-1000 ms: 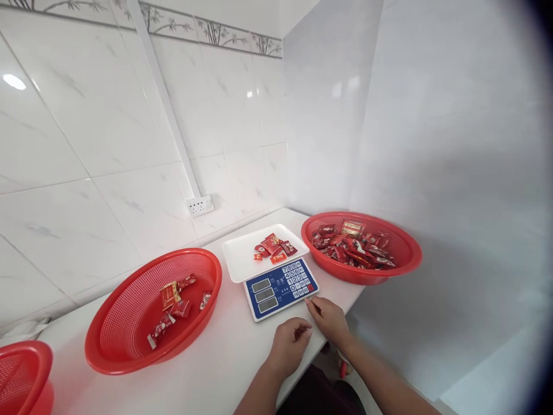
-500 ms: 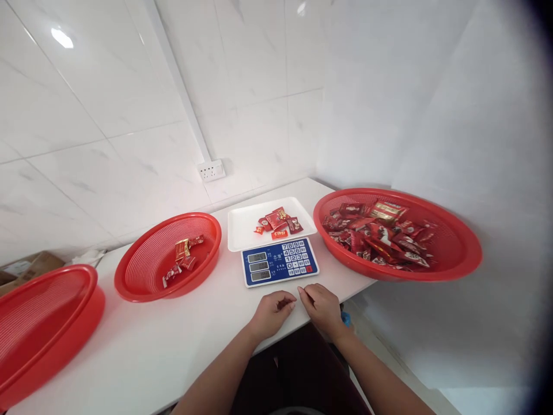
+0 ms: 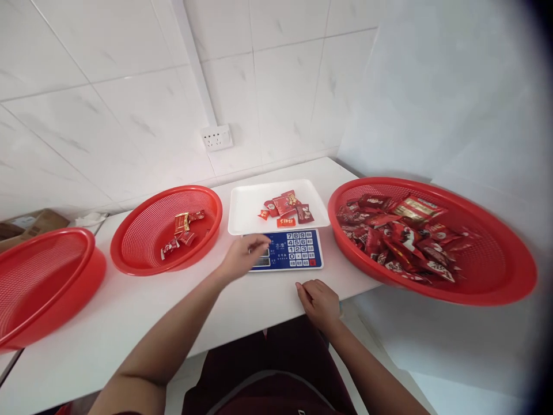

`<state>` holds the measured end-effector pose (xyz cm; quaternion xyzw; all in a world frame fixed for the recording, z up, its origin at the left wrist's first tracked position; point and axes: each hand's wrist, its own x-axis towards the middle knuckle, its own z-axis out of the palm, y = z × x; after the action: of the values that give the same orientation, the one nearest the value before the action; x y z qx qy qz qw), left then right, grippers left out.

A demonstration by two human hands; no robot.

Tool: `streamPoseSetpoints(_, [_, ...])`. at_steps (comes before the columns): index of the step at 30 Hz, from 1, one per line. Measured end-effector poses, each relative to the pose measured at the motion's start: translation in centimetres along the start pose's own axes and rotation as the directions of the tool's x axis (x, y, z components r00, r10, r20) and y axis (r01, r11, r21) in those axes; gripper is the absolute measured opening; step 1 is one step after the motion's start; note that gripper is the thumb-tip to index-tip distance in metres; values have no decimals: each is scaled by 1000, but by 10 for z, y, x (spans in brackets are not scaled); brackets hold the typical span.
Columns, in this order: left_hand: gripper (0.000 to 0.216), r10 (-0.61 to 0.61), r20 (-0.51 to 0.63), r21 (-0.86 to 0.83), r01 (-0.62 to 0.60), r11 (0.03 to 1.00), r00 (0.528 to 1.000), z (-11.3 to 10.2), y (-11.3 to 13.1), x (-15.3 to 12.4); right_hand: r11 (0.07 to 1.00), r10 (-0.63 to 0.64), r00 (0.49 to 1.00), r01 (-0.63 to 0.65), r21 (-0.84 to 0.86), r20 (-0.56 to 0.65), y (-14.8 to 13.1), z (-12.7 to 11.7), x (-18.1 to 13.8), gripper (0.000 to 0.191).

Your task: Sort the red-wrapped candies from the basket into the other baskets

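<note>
In the head view, I see my left hand (image 3: 245, 257) near the middle of the frame, over the left side of a blue and white digital scale (image 3: 283, 253). Its fingers are bent, and I can't tell if it is open or closed, or if it touches the scale. It hides part of the little screens there. My right hand (image 3: 320, 302) is lower and a bit to the right, just below the number keys, with its fingers folded in like a loose fist. I can't see inside it. The scale sits at the middle of the frame on a white table (image 3: 254, 317). On top of the scale is a white tray (image 3: 244, 210), and a small pile of red snack packets (image 3: 286, 205) lies on the tray's right half. At the right of the frame is a big red plastic basket (image 3: 490, 259) with lots of red packets (image 3: 391, 233) and a shiny gold one (image 3: 415, 208). Left of the scale, a round red basket (image 3: 142, 245) has just a few packets (image 3: 185, 237) in it. Another red basket (image 3: 47, 291) is cut off by the left edge, and behind it is a brown cardboard box (image 3: 45, 221). A white wall socket (image 3: 217, 138) is near the top middle.
</note>
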<state>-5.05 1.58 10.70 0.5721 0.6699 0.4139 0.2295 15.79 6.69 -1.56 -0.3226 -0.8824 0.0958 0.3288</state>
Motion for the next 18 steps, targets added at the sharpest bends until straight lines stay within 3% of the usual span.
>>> streamPoseSetpoints(3, [20, 3, -94, 112, 7, 994, 996, -22, 6, 38, 1000, -7, 1000, 7, 0, 29, 0, -1, 1, 43])
streamPoseSetpoints(6, [22, 17, -95, 244, 7, 970, 995, -27, 8, 72, 1000, -17, 999, 17, 7, 33, -1, -3, 3, 43])
streamPoseSetpoints(11, [33, 55, -25, 353, -43, 935, 998, -6, 2, 114, 1000, -20, 999, 20, 16, 26, -2, -5, 4, 42])
streamPoseSetpoints(18, [51, 122, 145, 494, -178, 851, 982, 21, -7, 143, 998, -52, 997, 55, 43, -63, -2, -3, 4, 40])
